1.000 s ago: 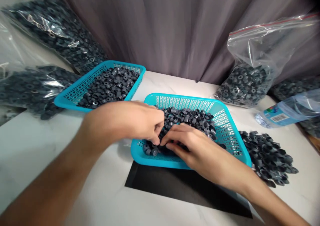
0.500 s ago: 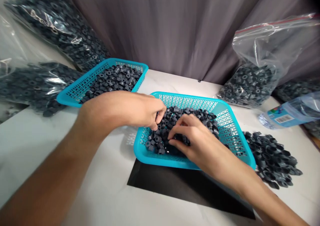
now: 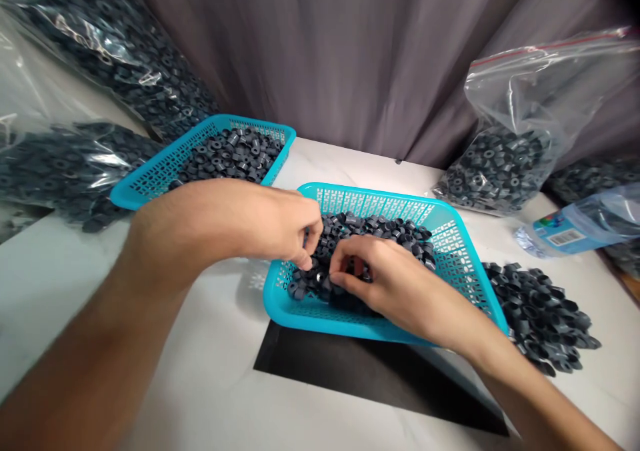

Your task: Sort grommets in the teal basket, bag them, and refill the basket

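A turquoise plastic basket holds many small dark grey hollow plastic caps. Over its left side, my left hand is bent down with curled fingers; whatever they may hold is hidden. My right hand reaches in from the right, thumb and forefinger pinched together at a small dark grey plastic cap among the others. The fingertips of both hands are close together but apart.
A second turquoise basket of caps stands behind my left forearm. Loose caps lie in a heap at the right, near a plastic bottle. Filled clear bags stand around. A black flat sheet lies in front.
My left hand has shifted slightly left and down. My right hand has moved a little left, its fingertips now pinched nearer the left hand. The near basket has slid slightly left.
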